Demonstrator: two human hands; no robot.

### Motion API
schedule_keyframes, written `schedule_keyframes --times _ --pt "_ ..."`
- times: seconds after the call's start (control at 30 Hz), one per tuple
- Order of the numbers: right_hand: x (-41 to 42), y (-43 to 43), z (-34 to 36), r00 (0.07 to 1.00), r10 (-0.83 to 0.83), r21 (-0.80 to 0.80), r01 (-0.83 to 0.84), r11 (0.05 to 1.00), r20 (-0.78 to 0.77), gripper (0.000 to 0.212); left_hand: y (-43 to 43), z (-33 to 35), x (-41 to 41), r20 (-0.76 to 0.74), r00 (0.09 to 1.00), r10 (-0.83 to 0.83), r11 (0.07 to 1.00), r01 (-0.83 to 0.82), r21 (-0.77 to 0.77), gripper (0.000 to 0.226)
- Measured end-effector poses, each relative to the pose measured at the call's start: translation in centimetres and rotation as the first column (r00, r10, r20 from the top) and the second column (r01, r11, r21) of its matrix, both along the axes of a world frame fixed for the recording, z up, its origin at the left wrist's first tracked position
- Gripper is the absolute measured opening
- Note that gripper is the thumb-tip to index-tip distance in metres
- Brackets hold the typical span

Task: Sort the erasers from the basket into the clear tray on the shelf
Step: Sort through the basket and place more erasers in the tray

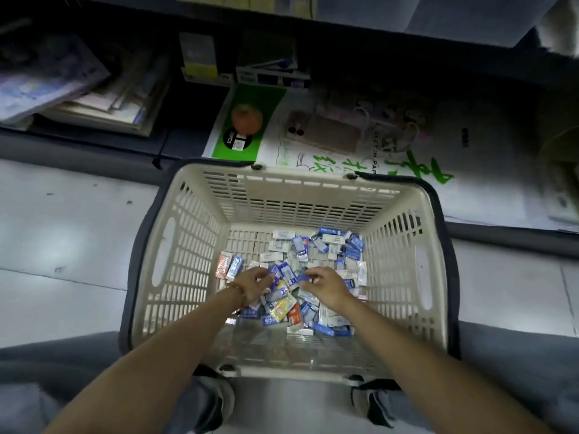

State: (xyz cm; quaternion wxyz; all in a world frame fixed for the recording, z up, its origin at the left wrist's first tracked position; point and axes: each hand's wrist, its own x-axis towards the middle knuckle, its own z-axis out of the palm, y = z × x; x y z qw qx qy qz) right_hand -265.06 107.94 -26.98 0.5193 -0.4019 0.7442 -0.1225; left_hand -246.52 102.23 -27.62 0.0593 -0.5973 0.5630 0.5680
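1. Nearest: two dark shoes, the left shoe (pixel 219 399) and the right shoe (pixel 377 402), planted at the near rim of the basket. Grey trouser legs above them.
2. Both bare forearms reach forward and down into the basket. A gold bracelet (pixel 237 291) sits on the left wrist.
3. Left hand (pixel 253 285): palm down on the pile, fingers curled into the packets. Cannot tell whether they actually hold one.
4. Right hand (pixel 329 286): just beside the left, not touching it. Its fingers and thumb pinch a small blue eraser (pixel 303 276), lifted slightly off the heap.
5. Erasers (pixel 329 245): loose wrapped packets, mostly blue and white, covering the right and middle of the basket bottom. One yellow packet (pixel 282 310) lies under the wrists; a red-and-white packet (pixel 223 264) leans at the left wall.
6. Basket (pixel 194 245): cream slotted plastic, standing on the floor (pixel 62 230), dark handles folded down along both sides.
7. Beyond the far rim: a white bag (pixel 485 189) with green print, lying flat. A pink phone (pixel 326 133) rests on it.
8. Farthest: a dim low shelf. A tilted stack of papers (pixel 72 86) at the left, small boxes (pixel 200 57) mid-frame. Details blurred.
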Motion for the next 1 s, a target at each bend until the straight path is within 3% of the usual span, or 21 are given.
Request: schedule_keyframes --times 0.1,0.23,0.4,0.53,0.6,0.73,0.83,0.93,1.0 --pt "1.4 -0.3 -0.9 0.987 0.07 0.022 -0.068 0.997 -0.142 0.043 -0.4 -0.9 -0.8 0.031 0.998 0.06 0.998 -0.06 -0.007 0.039" --pt "2.8 -0.9 -1.7 0.975 -0.047 0.037 0.057 0.998 -0.217 0.037 -0.6 -1.6 -1.7 0.025 0.987 0.161 0.987 -0.162 0.013 0.034" --pt "2.4 -1.4 -2.3 0.983 -0.145 0.066 0.153 0.986 -0.117 0.043 -0.6 -1.7 -2.5 -0.001 0.99 0.144 0.988 -0.144 0.05 0.029" --pt "2.3 -1.2 -2.6 0.981 -0.19 0.017 0.191 0.982 -0.044 0.035 -0.4 -1.8 -2.4 -0.08 0.968 0.237 0.967 -0.227 0.114 0.016" --pt "2.5 -1.1 -2.4 0.957 -0.28 -0.011 0.282 0.959 0.081 0.031 -0.6 -1.6 -2.3 -0.132 0.951 0.279 0.956 -0.262 0.13 0.013" --pt "3.0 -1.6 -0.8 0.841 -0.414 0.06 0.421 0.905 0.349 0.026 -1.6 0.3 -2.7 -0.247 0.837 0.487 0.855 -0.399 0.332 0.018" --pt "3.0 -2.3 0.7 0.82 -0.465 -0.005 0.495 0.869 0.333 0.023 -2.7 2.1 -2.7 -0.254 0.846 0.468 0.876 -0.406 0.261 0.021" --pt "1.8 -2.9 2.7 0.768 -0.554 -0.144 0.618 0.773 0.321 0.017 -4.3 4.2 -1.4 -0.307 0.777 0.55 0.835 -0.514 0.194 0.021" --pt "1.0 -3.5 4.1 0.791 -0.502 -0.177 0.582 0.794 0.35 0.022 -5.6 5.7 -0.1 -0.328 0.8 0.502 0.863 -0.487 0.133 0.015"
